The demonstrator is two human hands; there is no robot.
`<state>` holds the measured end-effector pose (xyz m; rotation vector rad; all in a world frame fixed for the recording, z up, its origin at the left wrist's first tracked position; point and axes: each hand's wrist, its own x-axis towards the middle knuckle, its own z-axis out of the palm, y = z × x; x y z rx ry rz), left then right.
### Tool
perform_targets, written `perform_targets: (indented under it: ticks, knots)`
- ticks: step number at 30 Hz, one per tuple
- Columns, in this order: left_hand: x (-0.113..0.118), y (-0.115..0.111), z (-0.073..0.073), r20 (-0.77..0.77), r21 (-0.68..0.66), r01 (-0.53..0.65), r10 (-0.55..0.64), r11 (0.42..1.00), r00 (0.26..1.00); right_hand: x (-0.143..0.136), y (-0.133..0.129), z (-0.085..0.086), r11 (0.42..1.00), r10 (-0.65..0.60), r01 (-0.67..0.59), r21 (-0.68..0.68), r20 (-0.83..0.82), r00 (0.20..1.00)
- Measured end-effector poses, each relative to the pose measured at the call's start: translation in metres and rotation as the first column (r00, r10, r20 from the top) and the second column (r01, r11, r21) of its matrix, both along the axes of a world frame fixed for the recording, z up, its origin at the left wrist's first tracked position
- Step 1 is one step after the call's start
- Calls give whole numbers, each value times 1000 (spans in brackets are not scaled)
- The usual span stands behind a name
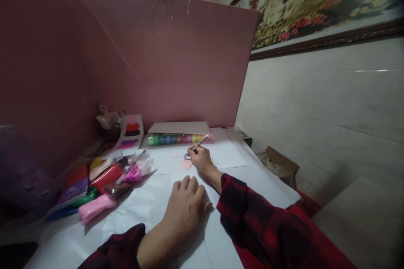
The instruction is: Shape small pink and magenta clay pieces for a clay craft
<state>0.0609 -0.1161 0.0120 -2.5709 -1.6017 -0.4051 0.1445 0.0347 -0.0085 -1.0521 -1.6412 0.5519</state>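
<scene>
The right hand grips a fork above pink clay; the left hand lies flat on white paper.

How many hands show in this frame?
2. The left hand lies palm down on the white paper, nearer the camera; the right hand is farther forward, holding a slim fork by the pink patch.

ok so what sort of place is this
Probably a craft corner in a home: bagged bright clay-like material lies on a paper-covered table, a pink partition stands behind, and a framed picture hangs on the tiled wall.
</scene>
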Motion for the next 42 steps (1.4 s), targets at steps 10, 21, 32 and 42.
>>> perform_targets:
  ticks: [10, 21, 32, 42]
  knots:
    - [2, -2, -2, 20, 15, -6, 6, 1000, 1000, 1, 0, 1, 999, -8, 9, -41, 16, 1000]
    - [0, -1, -5, 4, 45, 8, -8, 999, 1000, 6, -11, 5, 985, -49, 27, -168, -133, 990]
    - [-3, -3, -8, -10, 50, -10, 10, 999, 1000, 34, -61, 4, 973, -71, 24, -231, -196, 978]
    - [0, -11, -7, -21, 1, -4, 4, 1000, 1000, 32, -73, 7, 969, 10, -56, -242, -184, 983]
